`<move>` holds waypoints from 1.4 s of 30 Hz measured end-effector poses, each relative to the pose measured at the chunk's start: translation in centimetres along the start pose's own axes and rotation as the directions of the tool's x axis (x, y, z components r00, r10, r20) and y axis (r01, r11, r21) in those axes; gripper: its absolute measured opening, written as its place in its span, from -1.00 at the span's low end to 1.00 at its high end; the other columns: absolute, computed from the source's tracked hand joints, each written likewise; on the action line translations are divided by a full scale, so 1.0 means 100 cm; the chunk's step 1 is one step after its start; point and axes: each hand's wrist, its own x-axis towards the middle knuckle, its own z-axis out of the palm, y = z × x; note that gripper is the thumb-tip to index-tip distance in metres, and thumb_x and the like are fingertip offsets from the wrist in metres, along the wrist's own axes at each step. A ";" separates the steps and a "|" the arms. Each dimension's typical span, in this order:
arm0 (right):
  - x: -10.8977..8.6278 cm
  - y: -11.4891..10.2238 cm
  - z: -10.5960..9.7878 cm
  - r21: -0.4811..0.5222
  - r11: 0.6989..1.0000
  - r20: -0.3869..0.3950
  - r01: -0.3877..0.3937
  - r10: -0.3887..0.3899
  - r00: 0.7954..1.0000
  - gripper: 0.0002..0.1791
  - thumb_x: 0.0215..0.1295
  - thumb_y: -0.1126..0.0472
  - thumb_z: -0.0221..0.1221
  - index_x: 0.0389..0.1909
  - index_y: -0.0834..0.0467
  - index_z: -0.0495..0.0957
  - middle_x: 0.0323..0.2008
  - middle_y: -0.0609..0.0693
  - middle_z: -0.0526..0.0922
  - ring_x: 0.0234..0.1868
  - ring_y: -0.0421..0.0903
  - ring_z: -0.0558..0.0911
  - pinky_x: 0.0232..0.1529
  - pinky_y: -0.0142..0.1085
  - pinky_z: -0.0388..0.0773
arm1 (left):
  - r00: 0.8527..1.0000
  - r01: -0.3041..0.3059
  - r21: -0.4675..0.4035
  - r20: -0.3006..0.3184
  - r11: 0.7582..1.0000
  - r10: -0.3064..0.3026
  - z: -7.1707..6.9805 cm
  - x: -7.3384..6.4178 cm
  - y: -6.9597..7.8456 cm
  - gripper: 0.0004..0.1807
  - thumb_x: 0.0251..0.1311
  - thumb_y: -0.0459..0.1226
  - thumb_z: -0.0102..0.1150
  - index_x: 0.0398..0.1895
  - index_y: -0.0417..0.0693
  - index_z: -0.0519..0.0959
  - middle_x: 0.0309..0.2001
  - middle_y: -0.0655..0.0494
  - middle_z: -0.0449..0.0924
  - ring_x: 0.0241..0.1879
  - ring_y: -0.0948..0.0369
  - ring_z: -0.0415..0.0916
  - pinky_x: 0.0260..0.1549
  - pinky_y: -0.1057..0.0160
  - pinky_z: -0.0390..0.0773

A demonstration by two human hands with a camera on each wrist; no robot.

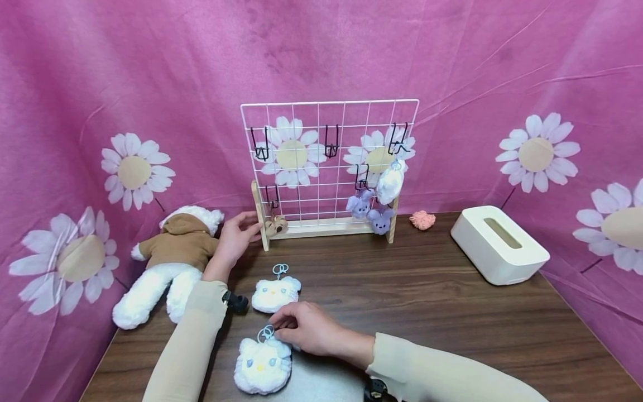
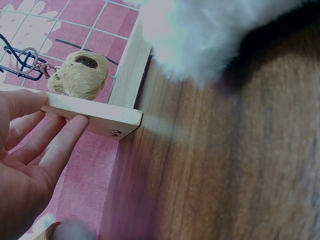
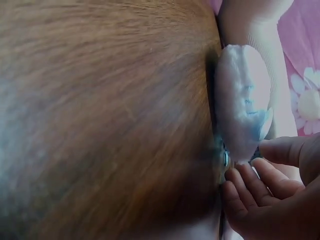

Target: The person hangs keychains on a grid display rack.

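Observation:
My left hand (image 1: 235,241) touches the left wooden post (image 2: 117,120) of a white wire grid rack (image 1: 317,103), its fairly straight fingers on the post's outer side. Just inside that post, a small tan plush keychain (image 2: 80,75) hangs from a black hook. Beside the ring of the nearer white cat-face plush keychain (image 1: 262,365) is my right hand (image 1: 313,329). In the right wrist view, this plush (image 3: 242,100) appears edge-on, with a gap between thumb and loosely bent fingers. Another white cat-face keychain (image 1: 275,294) lies just behind, its ring pointing toward the rack.
Black hooks (image 1: 331,142) hang on the grid. Purple plush keychains (image 1: 380,221) and a white plush (image 1: 390,183) hang at its right side. A white plush bear in a brown hoodie (image 1: 178,251) lies left. A pink fuzzy item (image 1: 422,220) and white tissue box (image 1: 499,244) sit right.

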 end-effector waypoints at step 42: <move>0.040 0.053 0.057 -0.521 0.837 -0.052 0.169 -0.229 0.972 -0.70 0.24 0.10 0.58 0.00 -0.10 0.87 -0.24 -0.27 0.64 -0.23 -0.43 0.51 -0.29 -0.66 0.49 | 1.000 0.003 -0.006 0.004 1.000 -0.003 -0.001 0.001 -0.001 -0.52 0.64 -0.41 0.23 0.50 -0.44 0.50 0.42 -0.50 0.55 0.16 -0.05 0.75 0.25 0.01 0.88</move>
